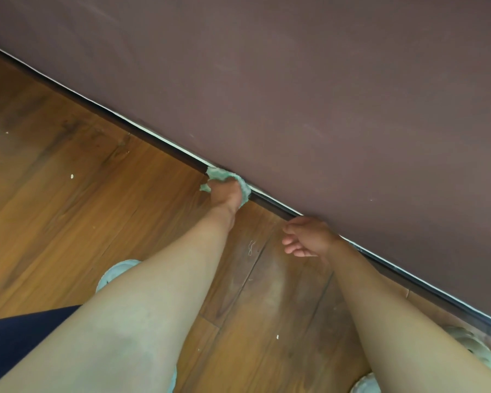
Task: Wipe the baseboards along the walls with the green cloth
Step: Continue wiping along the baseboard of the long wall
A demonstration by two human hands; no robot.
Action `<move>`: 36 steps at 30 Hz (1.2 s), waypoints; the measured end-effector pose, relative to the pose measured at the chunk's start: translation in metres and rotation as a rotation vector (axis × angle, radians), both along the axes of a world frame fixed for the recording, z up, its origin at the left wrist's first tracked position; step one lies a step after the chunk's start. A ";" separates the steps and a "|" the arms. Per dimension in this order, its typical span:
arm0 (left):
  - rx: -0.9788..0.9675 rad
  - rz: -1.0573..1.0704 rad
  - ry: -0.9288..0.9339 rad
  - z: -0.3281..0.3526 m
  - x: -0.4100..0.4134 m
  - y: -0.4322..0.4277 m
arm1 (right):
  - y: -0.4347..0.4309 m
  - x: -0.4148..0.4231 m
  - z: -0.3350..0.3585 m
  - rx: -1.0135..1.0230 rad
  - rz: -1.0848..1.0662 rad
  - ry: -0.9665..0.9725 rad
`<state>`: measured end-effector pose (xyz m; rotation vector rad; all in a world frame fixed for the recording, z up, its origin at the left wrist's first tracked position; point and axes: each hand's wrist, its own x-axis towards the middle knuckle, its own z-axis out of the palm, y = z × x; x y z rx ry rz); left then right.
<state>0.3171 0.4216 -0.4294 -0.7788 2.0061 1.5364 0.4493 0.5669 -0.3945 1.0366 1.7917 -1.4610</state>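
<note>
**Green cloth (223, 175) being pressed to the baseboard (270, 205) by the left hand (228, 194)**

The green cloth is sitting bunched against the dark baseboard, right at the seam where the brown wall (323, 95) is meeting the wooden floor (68, 194). The left hand is gripping it from behind. The fingers are curling into the fabric, and folds of cloth are showing above the knuckles and trailing down both sides of the hand. The left arm is reaching out nearly straight toward the wall.

The right hand (309, 236) is hanging further along the baseboard, to the right of the cloth and apart from it. Its fingers are loosely curled and are holding nothing. The knuckles are lying close against the foot of the wall, though whether they are actually touching it cannot be told from this angle.

A pale strip is running along the top edge of the baseboard, across the view from upper left to lower right. A short pale thread (251, 247) is lying on the floor between the two arms, and a few white specks are scattered about. Pale green footwear (116, 272) is peeking out from under the left arm, and dark blue fabric (17, 336) is filling the lower left corner.
</note>
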 end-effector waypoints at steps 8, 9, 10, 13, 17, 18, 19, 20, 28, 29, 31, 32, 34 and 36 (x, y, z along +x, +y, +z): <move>-0.081 -0.314 0.038 -0.010 0.036 0.029 | 0.002 0.004 -0.006 0.027 0.068 -0.024; -0.075 -0.326 0.043 -0.012 0.038 0.030 | 0.002 0.003 -0.007 0.031 0.079 -0.028; -0.072 -0.315 0.055 -0.013 0.039 0.029 | 0.003 0.003 -0.008 0.032 0.095 -0.029; -0.091 -0.258 0.101 -0.013 0.037 0.028 | 0.006 0.003 -0.009 0.040 0.162 -0.021; -0.102 -0.189 0.114 -0.011 0.043 0.034 | 0.016 0.010 -0.013 0.043 0.232 -0.031; -0.101 -0.170 0.114 -0.011 0.046 0.036 | 0.020 0.013 -0.015 0.043 0.228 -0.037; -0.105 -0.163 0.130 -0.010 0.050 0.040 | 0.023 0.016 -0.016 0.043 0.225 -0.044; -0.118 -0.182 0.131 -0.011 0.054 0.044 | 0.026 0.019 -0.017 0.038 0.224 -0.049; -0.277 -0.599 0.047 -0.010 0.102 0.081 | 0.034 0.037 -0.013 0.048 0.319 -0.046; -0.249 -0.583 0.067 -0.010 0.103 0.083 | 0.035 0.038 -0.013 0.052 0.339 -0.048; -0.190 -0.482 0.094 -0.008 0.101 0.080 | 0.038 0.044 -0.012 0.049 0.367 -0.047; -0.189 -0.414 0.096 -0.005 0.097 0.075 | 0.039 0.046 -0.012 0.041 0.367 -0.044; -0.196 -0.213 0.109 0.005 0.085 0.063 | 0.044 0.055 -0.013 0.023 0.346 -0.047; -0.168 -0.074 0.082 0.009 0.067 0.051 | 0.053 0.065 -0.016 0.023 0.330 -0.067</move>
